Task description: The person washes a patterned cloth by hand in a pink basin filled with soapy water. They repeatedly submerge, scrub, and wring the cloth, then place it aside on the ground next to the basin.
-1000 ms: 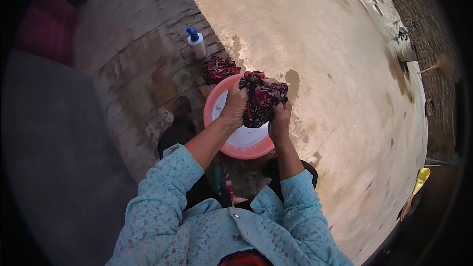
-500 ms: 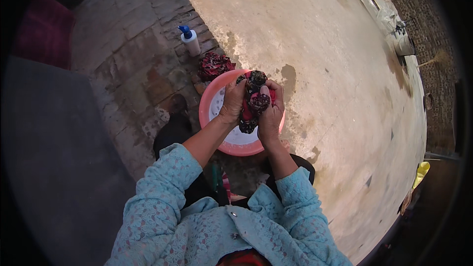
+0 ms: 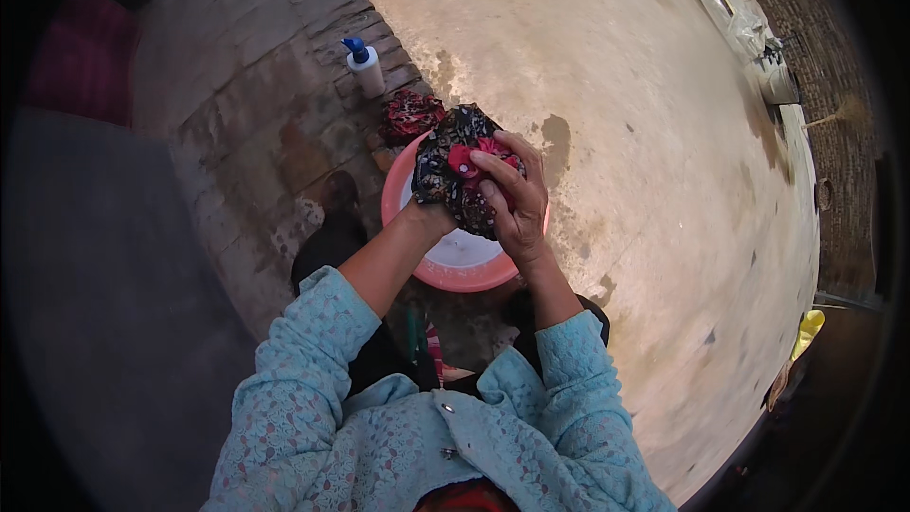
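Observation:
Wet dark floral cloth (image 3: 442, 154) with red parts is bunched between my two hands, above a pink basin (image 3: 464, 280) of whitish, sudsy water (image 3: 462, 249). My left hand (image 3: 430, 217) holds the cloth from the left and beneath; its fingers are hidden under the fabric. On the right side my right hand (image 3: 523, 207) grips the bundle, fingers bent over a red part with a small pale round spot. The cloth covers much of the basin's far half.
Just beyond the basin lies another crumpled red-and-black cloth (image 3: 411, 116) on the brick edging. A white pump bottle (image 3: 366, 73) with a blue top stands behind it. Pale concrete with wet patches (image 3: 555, 144) spreads to the right. A light-coloured bucket (image 3: 777, 85) sits by the far right wall.
The cloth was squeezed into a tight, long bundle between both fists; now it is looser and wider. My left hand has slipped beneath it, and my right fingers have come over its top.

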A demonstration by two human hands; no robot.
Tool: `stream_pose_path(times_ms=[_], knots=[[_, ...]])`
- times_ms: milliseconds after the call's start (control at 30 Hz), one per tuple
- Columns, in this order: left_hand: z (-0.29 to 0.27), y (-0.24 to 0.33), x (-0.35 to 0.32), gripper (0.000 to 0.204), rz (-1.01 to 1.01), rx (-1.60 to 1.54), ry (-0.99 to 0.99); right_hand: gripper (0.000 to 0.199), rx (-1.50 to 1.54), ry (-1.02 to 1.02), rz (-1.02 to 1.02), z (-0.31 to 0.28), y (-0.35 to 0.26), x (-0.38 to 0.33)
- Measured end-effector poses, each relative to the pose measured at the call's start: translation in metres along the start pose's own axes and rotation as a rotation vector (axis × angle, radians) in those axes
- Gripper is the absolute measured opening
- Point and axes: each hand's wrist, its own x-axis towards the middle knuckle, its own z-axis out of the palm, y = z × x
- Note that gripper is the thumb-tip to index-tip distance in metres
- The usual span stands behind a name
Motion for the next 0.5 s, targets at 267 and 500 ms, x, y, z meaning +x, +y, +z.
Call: stream_pose_path(times_ms=[267,500], knots=[[0.008,-0.029,-0.025,0.045,-0.108,-0.609,-0.043,0.056,-0.237,0.126,-0.163,0.020,-0.027,-0.028],[0.017,-0.019,-0.015,0.029,0.497,1.072,0.241,0.025,0.076,0.305,0.235,0.018,-0.024,-0.021]])
